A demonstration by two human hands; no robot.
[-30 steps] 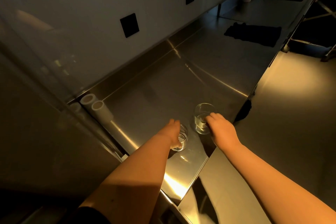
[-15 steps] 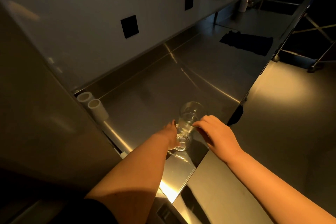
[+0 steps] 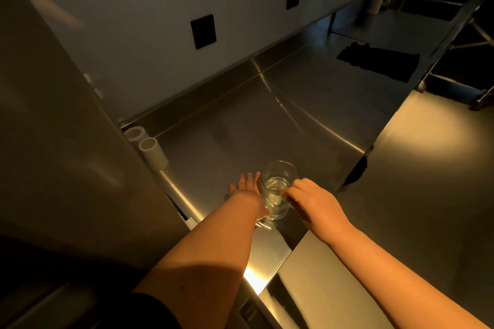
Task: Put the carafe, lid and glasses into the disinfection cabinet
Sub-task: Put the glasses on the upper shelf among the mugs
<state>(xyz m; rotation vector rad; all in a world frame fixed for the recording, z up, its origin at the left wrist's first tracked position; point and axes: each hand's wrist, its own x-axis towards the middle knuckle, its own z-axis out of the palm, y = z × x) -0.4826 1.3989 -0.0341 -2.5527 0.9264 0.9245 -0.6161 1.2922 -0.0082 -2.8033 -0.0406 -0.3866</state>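
**Stacked glasses held at the near edge of the steel worktop**

Two bare forearms reach in from the near side. The right hand (image 3: 311, 199) curls its fingers (image 3: 290, 189) against the side of the clear, round glasses (image 3: 278, 189), which stand nested one inside the other close to the near edge of the brushed stainless steel worktop (image 3: 267, 120). The left hand (image 3: 247, 188) lies flat beside the stack with its fingers spread open and gripping nothing; whether its wrist touches the lower glass cannot be told. A smooth metal cabinet side (image 3: 66, 141) rises along the left edge. Against it, near the back left corner, stand two pale plastic tubes (image 3: 149, 151) with open round mouths. Further along the worktop lies a dark, crumpled cloth (image 3: 379, 61). On the glossy back wall sit two black square plates (image 3: 203, 31).
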